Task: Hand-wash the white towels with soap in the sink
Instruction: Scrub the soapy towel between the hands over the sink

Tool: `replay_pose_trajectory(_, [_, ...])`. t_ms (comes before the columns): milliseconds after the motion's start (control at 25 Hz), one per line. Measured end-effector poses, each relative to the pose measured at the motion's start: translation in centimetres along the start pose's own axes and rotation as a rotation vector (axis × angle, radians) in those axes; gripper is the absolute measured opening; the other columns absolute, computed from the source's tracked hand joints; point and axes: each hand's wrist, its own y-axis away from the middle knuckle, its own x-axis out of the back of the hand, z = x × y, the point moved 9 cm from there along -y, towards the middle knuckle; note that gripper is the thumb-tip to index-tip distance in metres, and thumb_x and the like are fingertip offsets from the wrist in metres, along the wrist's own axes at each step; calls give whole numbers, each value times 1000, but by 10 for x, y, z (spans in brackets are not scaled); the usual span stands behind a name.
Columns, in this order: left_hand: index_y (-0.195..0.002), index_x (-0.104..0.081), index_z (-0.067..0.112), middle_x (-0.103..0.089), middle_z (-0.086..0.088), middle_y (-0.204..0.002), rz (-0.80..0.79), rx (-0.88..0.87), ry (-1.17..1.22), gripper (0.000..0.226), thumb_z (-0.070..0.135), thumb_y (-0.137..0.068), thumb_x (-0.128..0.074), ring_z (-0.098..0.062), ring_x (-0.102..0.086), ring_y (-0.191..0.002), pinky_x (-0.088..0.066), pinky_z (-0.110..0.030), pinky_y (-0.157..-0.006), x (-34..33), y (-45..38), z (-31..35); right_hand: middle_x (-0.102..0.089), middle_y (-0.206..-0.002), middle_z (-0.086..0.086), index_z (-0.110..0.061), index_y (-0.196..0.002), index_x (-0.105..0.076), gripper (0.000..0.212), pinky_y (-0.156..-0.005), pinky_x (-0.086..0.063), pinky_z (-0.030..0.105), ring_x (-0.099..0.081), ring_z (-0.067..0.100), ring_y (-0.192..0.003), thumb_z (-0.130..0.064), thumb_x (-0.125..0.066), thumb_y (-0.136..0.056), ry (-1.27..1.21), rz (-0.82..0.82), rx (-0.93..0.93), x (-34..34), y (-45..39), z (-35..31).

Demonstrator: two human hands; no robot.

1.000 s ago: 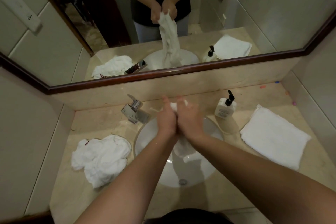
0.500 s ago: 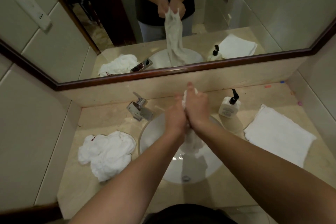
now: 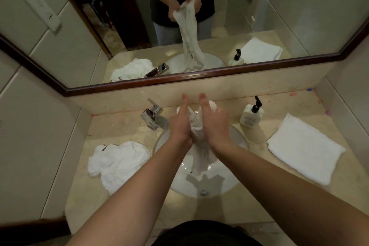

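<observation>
Our left hand [image 3: 179,126] and right hand [image 3: 214,124] press flat on the wet towel [image 3: 196,126] between them, fingers straight; it hangs down into the sink [image 3: 235,173].

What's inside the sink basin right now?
The wet towel hangs into the sink, rubbed between left hand and right hand. The drain shows; the basin under the towel is hidden.

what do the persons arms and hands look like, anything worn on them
Both forearms are bare up to the frame's edge: no sleeves, gloves, watch or bracelet show. No rings are visible on the left hand or right hand. The mirror shows a dark short-sleeved top.
</observation>
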Motion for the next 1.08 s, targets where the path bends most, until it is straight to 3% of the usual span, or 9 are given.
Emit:
replay_pose_trajectory(120, [-106, -63, 11, -70, -9, -107, 111, -80, -78, 57, 58, -77, -76, -24, -67, -100, -54, -43, -94, 9, -1, 2, -48, -45, -9, -17, -54, -51, 51, -50, -40, 22, -45, 3, -41, -50, -62, -91, -26, 71, -42, 19, -12, 1])
replay_pose_trajectory(280, [-93, -67, 10, -71, -4, -81, -22, -97, -95, 48, 57, -87, -67, -21, -70, -83, -56, -34, -76, 2, -1, -2, -55, -48, 0, -10, -55, -60, 59, -54, -39, 23, -50, 6, -43, -44, -47, -102, 128, -124, 102, -8, 15, -2])
replay_pose_trajectory(480, [-82, -70, 13, -70, 4, -66, 17, -170, -188, 42, 46, -100, -52, -8, -68, -66, -52, -23, -59, -11, 12, -3, -56, -47, 0, -10, -59, -62, 51, -49, -40, 29, -53, 10, -45, -38, -53, -100, 76, 41, 71, 2, -10, -2])
replay_pose_trajectory(600, [-74, -63, 11, -63, 2, -58, 90, -103, -70, 43, 45, -100, -53, -16, -62, -63, -50, -26, -61, -5, 6, -1, -59, -50, -1, -14, -64, -68, 45, -56, -43, 30, -58, 10, -53, -39, -52, -99, 194, -75, 81, -12, -3, 8])
replay_pose_trajectory(720, [-83, -65, 13, -67, 2, -67, 44, -108, -161, 35, 41, -101, -52, -10, -64, -64, -50, -22, -55, -17, 9, -8, -56, -52, -1, -16, -63, -61, 46, -59, -40, 32, -59, 16, -57, -40, -50, -100, 172, 84, -3, 11, -22, 7])
replay_pose_trajectory(840, [-81, -63, 10, -64, 2, -58, 50, -71, -116, 40, 42, -102, -51, -12, -63, -60, -49, -22, -55, -12, 2, -9, -67, -65, 8, -8, -72, -69, 47, -63, -43, 31, -66, 24, -69, -37, -48, -102, 231, -23, 95, -6, -7, 2])
replay_pose_trajectory(920, [-86, -64, 7, -64, -1, -62, 54, -85, -150, 43, 43, -104, -47, -8, -63, -56, -49, -20, -52, -13, 2, -9, -66, -61, 7, -8, -63, -66, 50, -62, -44, 32, -64, 19, -61, -35, -49, -102, 194, -25, 112, -5, -3, -1])
replay_pose_trajectory(1000, [-88, -69, 10, -70, -2, -72, 36, -103, -144, 42, 43, -103, -49, -8, -67, -64, -53, -22, -59, -20, 5, -13, -59, -53, 4, -12, -53, -57, 55, -55, -40, 29, -57, 18, -53, -36, -48, -102, 152, 83, 78, 12, -12, -5])
replay_pose_trajectory(1080, [-74, -69, 13, -70, -1, -68, -2, -48, -96, 51, 50, -102, -46, -12, -67, -64, -54, -25, -64, -25, 7, -13, -63, -66, 12, -6, -66, -60, 51, -60, -40, 30, -58, 24, -64, -34, -42, -104, 296, 23, 98, 10, -7, -5])
